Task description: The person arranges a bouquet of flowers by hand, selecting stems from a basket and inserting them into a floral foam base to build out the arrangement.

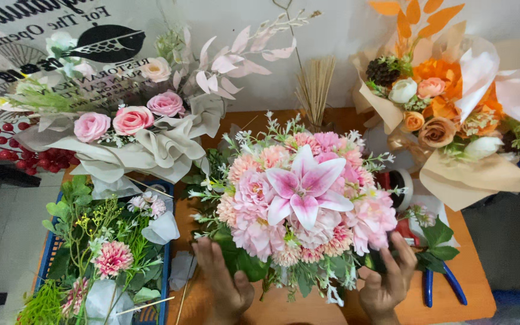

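Hands are cradling a pink bouquet (pixel 299 195) at the near middle of a wooden table (pixel 476 289). The left hand (pixel 224 280) is spreading its fingers apart and pressing up into the green leaves at the bouquet's near left edge; the right hand (pixel 386 280) is doing likewise at the near right, fingers splayed against the outer blooms. Neither hand is clamping a stem; both seem to be propping the dome from below, probably so that the big lily (pixel 302 186) is facing up.

Blue pliers (pixel 440 286) are lying just right of the right hand, partly under leaves. A blue crate (pixel 167 283) at the near left is holding loose greenery and small pink flowers, likely kept there within reach.

At the far left a bouquet of pink roses in grey wrap (pixel 151 144) is leaning against a white banner (pixel 19 36) with black lettering and a black fish shape. At the far right an orange bouquet in tan wrap (pixel 452 174) is resting on the table's far corner. Dry sticks (pixel 315 87) are standing between them against the wall.
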